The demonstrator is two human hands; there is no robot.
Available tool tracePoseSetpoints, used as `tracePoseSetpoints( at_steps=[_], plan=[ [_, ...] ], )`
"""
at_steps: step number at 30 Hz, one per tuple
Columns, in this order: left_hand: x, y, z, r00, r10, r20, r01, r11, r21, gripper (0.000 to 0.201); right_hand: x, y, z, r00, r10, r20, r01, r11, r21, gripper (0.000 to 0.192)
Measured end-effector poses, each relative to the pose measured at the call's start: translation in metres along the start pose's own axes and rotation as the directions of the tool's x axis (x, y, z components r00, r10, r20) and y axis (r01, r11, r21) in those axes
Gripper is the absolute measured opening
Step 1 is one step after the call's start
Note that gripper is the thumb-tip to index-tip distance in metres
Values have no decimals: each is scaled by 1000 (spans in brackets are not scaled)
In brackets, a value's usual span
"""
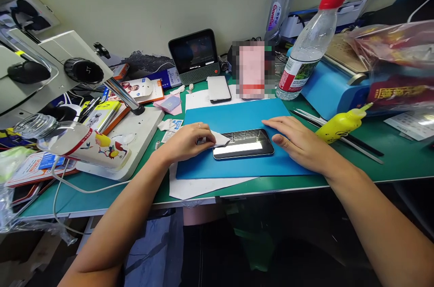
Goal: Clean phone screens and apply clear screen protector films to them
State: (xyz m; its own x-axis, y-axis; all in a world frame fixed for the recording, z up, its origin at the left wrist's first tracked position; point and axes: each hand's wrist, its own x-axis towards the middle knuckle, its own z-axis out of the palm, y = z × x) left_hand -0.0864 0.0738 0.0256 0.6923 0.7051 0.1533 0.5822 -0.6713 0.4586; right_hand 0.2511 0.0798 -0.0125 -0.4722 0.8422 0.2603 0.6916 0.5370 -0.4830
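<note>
A smartphone [242, 145] lies face up on a blue mat [244, 115], its dark glass reflecting bright light. My left hand [191, 141] pinches a white wipe [220, 138], whose free tip reaches over the phone's left end. At the phone's right end, my right hand [298, 142] rests low over the mat with its fingers stretched out and nothing in it. Whether its thumb touches the phone's edge I cannot tell. White paper [203, 187] shows from under the mat's front edge.
A microscope stand [135, 142] and a glass jar [91, 144] stand at left. Behind the mat are a white phone-shaped slab [219, 88] and a smart display [195, 54]. A red-capped water bottle [305, 56], a yellow squeeze bottle [341, 125] and metal tools [359, 144] are at right.
</note>
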Motion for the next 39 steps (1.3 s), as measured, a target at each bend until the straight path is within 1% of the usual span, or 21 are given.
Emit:
tracePoseSetpoints(
  at_steps=[3, 6, 8, 11, 13, 15, 20, 26, 29, 33, 36, 39],
  plan=[
    [1, 3, 1, 1000, 2, 19, -2, 1000, 4, 13, -1, -1, -1, 1000, 0, -19, 0, 1000, 13, 74],
    [5, 10, 1, 999, -7, 52, 6, 1000, 22, 14, -1, -6, -4, 1000, 0, -14, 0, 999, 38, 80],
    [9, 17, 2, 997, -36, 70, 32, 998, 54, 14, -1, -7, -5, 1000, -6, -18, 7, 998, 58, 83],
    [18, 28, 4, 992, -92, 90, 83, 991, 108, 13, -2, -5, -4, 999, -12, -43, 15, 997, 81, 79],
    [26, 36, 8, 989, -108, 100, 94, 987, 133, 12, -2, -3, -3, 998, -11, -57, 16, 996, 93, 76],
    [36, 42, 13, 990, -100, 101, 84, 985, 153, 12, -2, -3, -3, 999, -5, -51, 11, 995, 103, 76],
    [64, 55, 28, 993, -56, 101, 35, 980, 198, 11, -3, -9, -6, 999, -4, -45, 9, 992, 123, 83],
    [97, 69, 43, 996, -28, 86, 7, 971, 238, 16, -3, -8, -6, 998, -17, -58, 25, 989, 148, 85],
    [107, 73, 49, 997, -29, 78, 10, 970, 242, 19, -3, -6, -5, 997, -35, -72, 46, 987, 157, 83],
    [115, 79, 54, 998, -26, 58, 11, 970, 243, 20, -3, -3, -3, 993, -62, -97, 78, 982, 174, 77],
    [116, 82, 52, 999, -26, 31, 18, 971, 240, 19, -3, -1, -3, 993, -56, -104, 75, 979, 190, 76],
    [112, 78, 37, 999, -39, -27, 44, 972, 230, 16, -3, -1, -5, 994, -12, -106, 34, 978, 204, 79]
  ],
)
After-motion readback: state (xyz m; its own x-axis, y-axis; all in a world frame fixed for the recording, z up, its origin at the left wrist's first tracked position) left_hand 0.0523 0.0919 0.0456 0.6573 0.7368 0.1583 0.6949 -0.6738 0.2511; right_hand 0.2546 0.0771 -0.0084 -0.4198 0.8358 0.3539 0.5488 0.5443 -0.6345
